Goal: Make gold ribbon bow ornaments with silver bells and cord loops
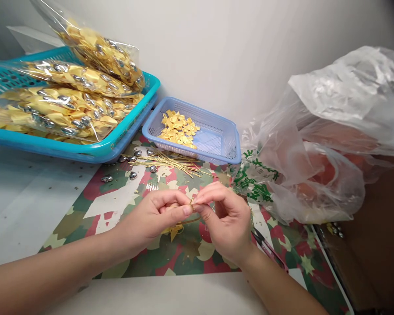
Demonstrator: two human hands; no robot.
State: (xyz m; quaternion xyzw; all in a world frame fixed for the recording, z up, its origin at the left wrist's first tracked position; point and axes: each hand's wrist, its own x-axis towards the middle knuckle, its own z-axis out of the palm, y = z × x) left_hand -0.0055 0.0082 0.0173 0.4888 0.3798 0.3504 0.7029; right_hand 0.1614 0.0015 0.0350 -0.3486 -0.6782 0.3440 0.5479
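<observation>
Both hands meet over the patterned mat with their fingertips pinched together. My left hand (157, 212) grips a thin gold tie (188, 220) between thumb and index finger. From the other side my right hand (228, 214) pinches the same tie, which bends in a loop between the hands. Below the left fingers hangs a yellow ribbon bow (174, 232), partly hidden by that hand. Just beyond the hands lie a bundle of straight gold ties (174, 162) and several silver heart-shaped beads (133, 175).
A blue basket (234, 148) holds small yellow bows (179, 127). At left, a turquoise basket (118, 139) carries clear bags of yellow ribbons with silver beads (68, 105). Crumpled plastic bags (315, 175) stand at right. Dark-bladed scissors with pink handles (271, 251) lie beside my right wrist.
</observation>
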